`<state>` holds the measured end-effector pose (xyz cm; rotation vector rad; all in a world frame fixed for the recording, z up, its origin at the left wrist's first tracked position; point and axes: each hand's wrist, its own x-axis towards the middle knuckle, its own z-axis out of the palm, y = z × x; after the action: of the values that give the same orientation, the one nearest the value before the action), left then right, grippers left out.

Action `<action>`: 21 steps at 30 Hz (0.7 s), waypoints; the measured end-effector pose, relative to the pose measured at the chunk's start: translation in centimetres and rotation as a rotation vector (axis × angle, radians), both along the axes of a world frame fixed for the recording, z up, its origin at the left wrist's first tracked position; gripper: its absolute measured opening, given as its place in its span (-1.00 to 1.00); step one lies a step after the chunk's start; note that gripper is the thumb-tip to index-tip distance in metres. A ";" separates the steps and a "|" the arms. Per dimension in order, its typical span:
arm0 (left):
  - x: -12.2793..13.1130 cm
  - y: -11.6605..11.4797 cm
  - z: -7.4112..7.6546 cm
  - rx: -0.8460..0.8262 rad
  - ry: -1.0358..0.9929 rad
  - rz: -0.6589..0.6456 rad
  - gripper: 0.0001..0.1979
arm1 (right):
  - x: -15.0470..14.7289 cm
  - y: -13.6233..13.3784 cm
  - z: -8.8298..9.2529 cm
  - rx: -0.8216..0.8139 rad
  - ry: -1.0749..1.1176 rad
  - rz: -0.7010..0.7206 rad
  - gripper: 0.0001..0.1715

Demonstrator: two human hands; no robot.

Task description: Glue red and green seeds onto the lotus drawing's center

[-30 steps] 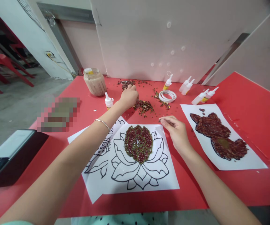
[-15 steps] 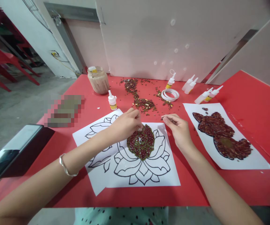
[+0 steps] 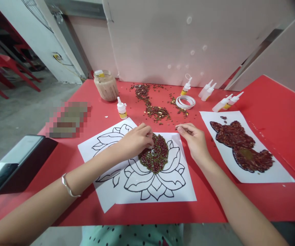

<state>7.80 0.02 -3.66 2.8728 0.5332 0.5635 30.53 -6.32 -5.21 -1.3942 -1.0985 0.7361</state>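
My left hand [image 3: 141,137] is closed in a pinch at the upper left of a bean-covered petal [image 3: 156,159]. Whatever its fingertips hold is hidden. Red and green beans fill this middle petal of a lotus outline drawn on a white sheet [image 3: 188,194]. To the right of the petal, past the sheet's upper right corner, my right hand [image 3: 193,138] has thumb and fingers pressed together, with a small dark bean [image 3: 176,128] showing at the tips. A second lotus drawing [image 3: 106,201] lies partly under the first.
Loose beans [image 3: 157,112] are scattered behind the sheets, near white tape rolls [image 3: 185,102]. A glue bottle [image 3: 122,109] and a jar [image 3: 106,87] stand at the back left; several more bottles [image 3: 221,103] at the back right. A bean-covered picture [image 3: 272,176] lies right, a phone-like device [image 3: 16,160] left.
My left hand has lowered slightly toward the beans on the petal. My right hand keeps its pinch in nearly the same place. The view has shifted a little.
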 end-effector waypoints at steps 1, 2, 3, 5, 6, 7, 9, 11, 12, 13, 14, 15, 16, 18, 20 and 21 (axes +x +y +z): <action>0.0 0.0 0.0 0.004 0.000 -0.003 -0.82 | 0.0 0.0 0.0 0.002 0.001 0.000 -0.83; -0.1 -0.1 0.0 0.007 0.001 -0.005 -0.82 | 0.0 0.0 0.0 0.004 0.000 0.000 -0.83; -0.1 -0.1 0.0 0.008 0.003 -0.006 -0.83 | 0.0 0.0 0.0 0.005 -0.001 0.000 -0.83; -0.3 -0.3 0.2 0.002 0.014 0.000 -0.82 | 0.0 0.0 0.0 0.005 -0.007 0.000 -0.83; -0.5 -0.4 0.4 -0.005 0.026 0.006 -0.82 | 0.0 0.0 0.0 0.004 -0.010 0.000 -0.83; -0.6 -0.5 0.6 -0.012 0.043 0.014 -0.81 | 0.0 0.0 0.0 0.003 -0.012 0.002 -0.82; -0.9 -0.8 1.1 -0.016 0.082 0.029 -0.77 | 0.0 0.0 0.0 0.000 -0.013 0.004 -0.81; -1.2 -1.1 1.6 -0.006 0.109 0.044 -0.69 | -0.1 0.0 0.0 -0.005 -0.013 0.005 -0.79; -1.3 -1.3 1.7 0.001 0.119 0.049 -0.65 | -0.1 0.0 0.0 -0.009 -0.015 0.006 -0.78; -1.5 -1.4 1.9 0.009 0.127 0.052 -0.61 | -0.1 -0.1 0.0 -0.011 -0.019 0.005 -0.77; -1.6 -1.6 1.9 0.014 0.138 0.053 -0.57 | -0.1 0.0 -0.1 -0.013 -0.023 0.004 -0.77; -1.7 -1.7 1.9 0.018 0.153 0.053 -0.55 | -0.1 0.0 -0.1 -0.013 -0.027 0.004 -0.76; -1.8 -1.8 1.9 0.021 0.168 0.050 -0.53 | -0.1 0.0 -0.1 -0.014 -0.029 0.003 -0.76; -1.9 -1.9 1.8 0.033 0.193 0.047 -0.51 | -0.1 0.0 -0.1 -0.013 -0.029 0.002 -0.77; -1.9 -1.9 1.6 0.053 0.203 0.047 -0.54 | -0.1 0.0 -0.1 -0.016 -0.024 0.002 -0.77; -1.9 -1.9 1.5 0.068 0.202 0.048 -0.55 | -0.1 0.0 -0.1 -0.018 -0.021 0.002 -0.77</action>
<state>5.86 -1.89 -2.18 3.0074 0.6248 0.3044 30.44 -6.33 -5.27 -1.4191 -1.1122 0.7364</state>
